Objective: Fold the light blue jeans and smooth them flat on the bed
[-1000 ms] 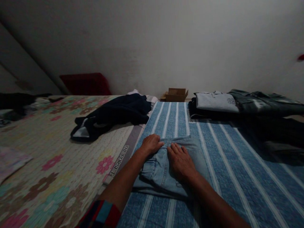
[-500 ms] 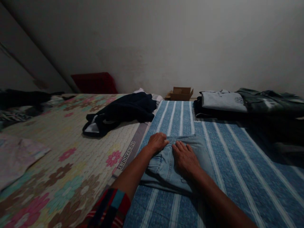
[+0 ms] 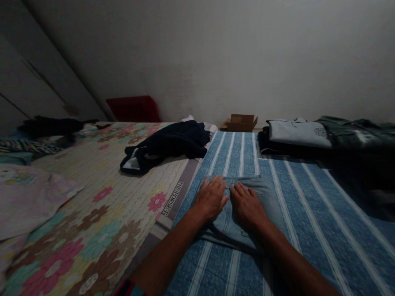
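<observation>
At the lowest edge I see a little of my sleeve (image 3: 131, 289), red and dark striped. Before me the folded jeans (image 3: 227, 220) lie on the blue striped cover (image 3: 296, 197); they are pale denim, almost a rectangle, with a stitched seam down the middle. My left grip (image 3: 211, 199) and my right grip (image 3: 247, 205) both rest flat upon them, fingers stretched and clamped on nothing, and they hide part of the cloth. To the left, a soft pink cloth (image 3: 33, 201) lies on the flowered cover (image 3: 123, 197), which looks ribbed. Further away is a dark, crumpled garment (image 3: 173, 142). On the right are a smooth grey folded top (image 3: 296, 133) and a dark green jacket (image 3: 345, 131). By the wall (image 3: 216, 49) stands an open cardboard box (image 3: 242, 122). Half a second ago my left fingers were curled near the jeans' upper edge; now they lie straighter, covering the pocket, and less sleeve shows.
</observation>
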Demonstrator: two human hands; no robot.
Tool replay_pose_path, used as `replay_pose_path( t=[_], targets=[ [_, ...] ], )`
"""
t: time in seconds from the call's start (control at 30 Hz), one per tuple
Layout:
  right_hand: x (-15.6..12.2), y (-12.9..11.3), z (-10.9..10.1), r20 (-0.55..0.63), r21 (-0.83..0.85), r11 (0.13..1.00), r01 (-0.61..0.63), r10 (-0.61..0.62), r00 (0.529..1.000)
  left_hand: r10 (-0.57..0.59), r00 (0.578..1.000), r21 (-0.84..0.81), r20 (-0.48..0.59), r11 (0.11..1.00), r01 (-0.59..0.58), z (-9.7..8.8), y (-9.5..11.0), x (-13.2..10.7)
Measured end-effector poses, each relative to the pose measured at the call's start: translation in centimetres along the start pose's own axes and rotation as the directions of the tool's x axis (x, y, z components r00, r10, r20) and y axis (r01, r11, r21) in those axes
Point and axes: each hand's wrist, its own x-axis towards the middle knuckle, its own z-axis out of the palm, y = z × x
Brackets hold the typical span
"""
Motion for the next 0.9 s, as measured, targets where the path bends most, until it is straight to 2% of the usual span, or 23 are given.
replay_pose_path(
  t=[0.13,0.33,0.57,0.9],
  targets=[
    [0.0,0.1,0.0,0.02,0.001,1.0,-0.002,0.002,1.0,-0.07,0.989,-0.006,0.131,0.997,0.072,1.7,0.2,-1.1],
    [0.0,0.2,0.2,0.023,-0.021,1.0,-0.003,0.004,1.0,-0.094,0.982,-0.01,0.166,0.995,0.097,2.4,0.0,-1.0],
    [0.0,0.2,0.4,0.028,-0.041,0.999,-0.001,0.002,1.0,-0.096,0.978,-0.031,0.185,0.994,0.103,2.6,-0.1,-0.9],
    [-0.1,0.2,0.5,0.034,-0.035,0.999,-0.006,0.007,0.999,-0.093,0.99,-0.107,0.11,0.989,0.105,2.9,-0.5,-1.2]
  ],
)
